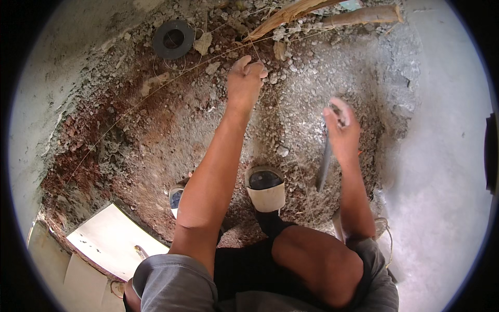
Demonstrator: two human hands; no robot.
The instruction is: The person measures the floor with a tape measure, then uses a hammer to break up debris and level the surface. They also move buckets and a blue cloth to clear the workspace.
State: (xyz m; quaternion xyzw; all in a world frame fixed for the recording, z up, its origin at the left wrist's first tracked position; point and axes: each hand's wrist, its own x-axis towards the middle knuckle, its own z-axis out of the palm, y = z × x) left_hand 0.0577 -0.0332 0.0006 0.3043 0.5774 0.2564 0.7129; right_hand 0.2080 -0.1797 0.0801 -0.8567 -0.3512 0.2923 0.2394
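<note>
My left hand (246,80) reaches out over the gravelly ground, fingers bent and pinched on a thin string (257,52). The string shows just above the fingers; a faint line of it trails below the hand. To the right, my right hand (344,127) is raised with thumb and fingers curled but apart, a gap showing between them; its fingertips are slightly blurred. Below that hand, a dark, narrow flat strip (324,165) slants beside the wrist, and I see no fingers around it. A small orange bit (359,153) shows by the right wrist.
A dark ring-shaped disc (173,39) lies at the far left, near a long taut string (127,112). Split wood (283,20) and a stick (364,16) lie at the far side. A white board (117,242) is at lower left; pale walls flank the dirt. My shoe (266,190) stands mid-ground.
</note>
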